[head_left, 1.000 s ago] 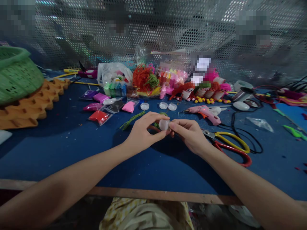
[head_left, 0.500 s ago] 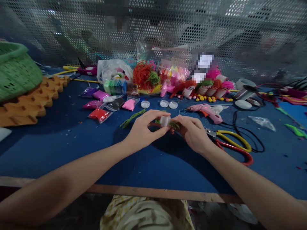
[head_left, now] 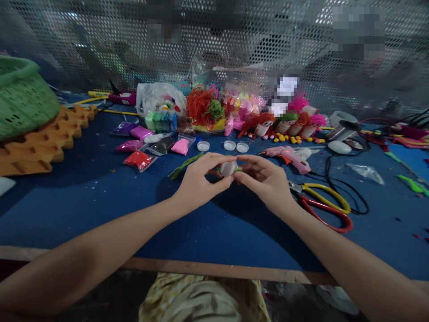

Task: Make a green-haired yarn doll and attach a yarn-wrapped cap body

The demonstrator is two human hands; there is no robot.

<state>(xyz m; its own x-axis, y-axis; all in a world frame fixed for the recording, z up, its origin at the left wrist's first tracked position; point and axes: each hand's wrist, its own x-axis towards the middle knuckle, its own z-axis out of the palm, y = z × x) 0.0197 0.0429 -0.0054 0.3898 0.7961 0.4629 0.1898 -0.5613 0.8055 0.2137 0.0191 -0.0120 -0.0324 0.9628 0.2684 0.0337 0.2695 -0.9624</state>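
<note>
Pinching a small white cap (head_left: 229,168) between them, the fingers (head_left: 219,157) of both hands meet at the centre of the view, just above the blue table (head_left: 100,201). The left hand (head_left: 197,183) closes on the cap from nine o'clock with thumb and forefinger. The right hand (head_left: 268,181) closes on it from three o'clock, fingertips pressed to its side. A tuft of green strands (head_left: 238,170) shows at the cap's three o'clock edge, against the right fingertips; whether it is already fixed there cannot be told.

Just beyond the hands, at twelve o'clock, three more caps (head_left: 229,145) lie in a row on the table. At ten o'clock lies a loose bunch of green yarn (head_left: 186,164), and past it small packets of coloured clay (head_left: 140,161). At two o'clock rests a pink glue gun (head_left: 288,155). At three o'clock, scissors (head_left: 321,201) with red and yellow handles lie near the right wrist.

Farther back at one o'clock, a row of small dolls (head_left: 284,123) with bright hair lies before a perforated screen (head_left: 234,44). Far off at nine o'clock sits a green basket (head_left: 23,100).

By the look of it, the piece is at an early stage: cap and strands are together in the hands, yet it carries none of the hair or body seen on the dolls, and the three spare caps lie untouched.
</note>
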